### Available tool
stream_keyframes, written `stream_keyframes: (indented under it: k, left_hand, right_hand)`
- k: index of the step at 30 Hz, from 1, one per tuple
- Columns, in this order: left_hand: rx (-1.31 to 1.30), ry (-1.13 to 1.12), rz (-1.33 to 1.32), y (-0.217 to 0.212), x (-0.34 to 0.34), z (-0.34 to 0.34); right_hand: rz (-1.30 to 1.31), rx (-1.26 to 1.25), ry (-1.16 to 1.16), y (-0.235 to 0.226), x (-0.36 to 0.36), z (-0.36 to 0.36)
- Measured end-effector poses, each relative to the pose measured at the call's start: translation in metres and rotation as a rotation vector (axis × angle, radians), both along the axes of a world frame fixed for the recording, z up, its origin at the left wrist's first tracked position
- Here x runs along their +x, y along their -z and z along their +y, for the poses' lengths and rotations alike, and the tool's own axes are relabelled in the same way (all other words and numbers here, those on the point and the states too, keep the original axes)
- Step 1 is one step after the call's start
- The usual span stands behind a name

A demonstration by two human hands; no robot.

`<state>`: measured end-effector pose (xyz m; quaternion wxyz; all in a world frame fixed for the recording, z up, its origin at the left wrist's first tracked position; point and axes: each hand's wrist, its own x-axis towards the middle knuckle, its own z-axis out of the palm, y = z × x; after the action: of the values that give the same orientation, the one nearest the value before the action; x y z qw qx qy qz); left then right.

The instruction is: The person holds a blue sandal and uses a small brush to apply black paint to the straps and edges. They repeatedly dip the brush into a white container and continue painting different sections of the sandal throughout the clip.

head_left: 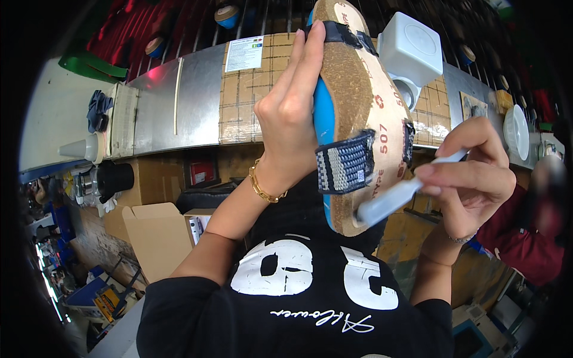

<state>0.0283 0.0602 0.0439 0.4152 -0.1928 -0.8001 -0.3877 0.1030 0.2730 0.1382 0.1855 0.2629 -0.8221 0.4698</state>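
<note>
My left hand (289,110) grips the side of a sandal in the making, its fingers reaching up along the edge. The sandal's underside (385,116) faces up, a pale insole board rimmed with brown cork. A blue last (323,110) shows along its left side. A grey and black woven strap (347,164) is folded over the board near the lower end, and a black strap (334,34) crosses higher up. In my right hand (474,182), pinched between thumb and fingers, is a whitish brush (391,201). Its tip is at the sandal's lower end; its bristles are blurred.
Behind the sandal, a white square-sided container (412,45) stands on a cardboard-covered bench (245,101). Beyond run metal bars with blue lasts (227,17). A white bowl (516,131) is at right, near another person's dark red sleeve (522,238). An open carton (158,238) sits lower left.
</note>
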Motion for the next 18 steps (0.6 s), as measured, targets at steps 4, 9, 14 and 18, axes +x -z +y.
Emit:
stream_keyframes:
  k: [4, 9, 14, 18]
  left_hand:
    - [0.065, 0.057, -0.106, 0.000, 0.002, -0.003]
    - [0.059, -0.039, -0.103, 0.000, 0.000, -0.005]
    - [0.051, -0.114, -0.120, 0.000, -0.001, -0.006]
    - [0.057, -0.037, -0.168, -0.002, 0.000, -0.007]
  right_hand:
    - [-0.046, -0.058, 0.056, 0.001, 0.004, -0.007]
    - [0.192, 0.132, 0.389, 0.014, 0.021, -0.028]
    - [0.441, 0.255, 0.487, 0.018, 0.035, -0.036]
    - [0.260, 0.060, 0.264, 0.019, 0.033, -0.035]
